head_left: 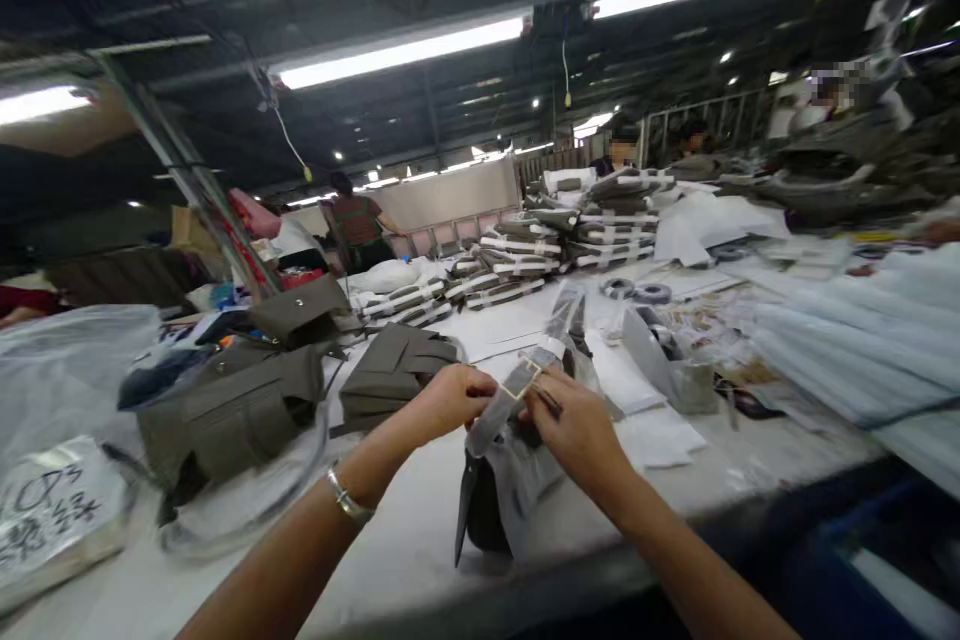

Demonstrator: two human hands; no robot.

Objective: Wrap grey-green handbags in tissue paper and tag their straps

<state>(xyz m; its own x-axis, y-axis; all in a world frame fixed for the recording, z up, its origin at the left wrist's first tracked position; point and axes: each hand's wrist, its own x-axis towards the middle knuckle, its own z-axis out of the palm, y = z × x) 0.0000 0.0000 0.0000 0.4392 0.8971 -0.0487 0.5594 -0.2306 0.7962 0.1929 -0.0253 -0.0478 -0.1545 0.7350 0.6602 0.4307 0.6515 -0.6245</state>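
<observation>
In front of me on the white table stands a dark grey-green bag (487, 510), partly covered by clear film. Above it, a strap (491, 422) in translucent wrapping runs up to a pale gold rectangular buckle (523, 378). My left hand (448, 400), with a silver bracelet at the wrist, pinches the strap's edge on the left of the buckle. Closed fingers of my right hand (576, 425) grip the buckle end from the other side; a small dark piece shows between them, too unclear to name.
Finished-looking grey-green handbags (397, 370) lie to the left, near a marked plastic bag (56, 510). Wrapped straps or panels (517, 260) are piled behind. Tape rolls (651, 293), a clear tape dispenser (667, 360) and white foam sheets (862, 330) are on the right. A person (360, 225) stands farther back.
</observation>
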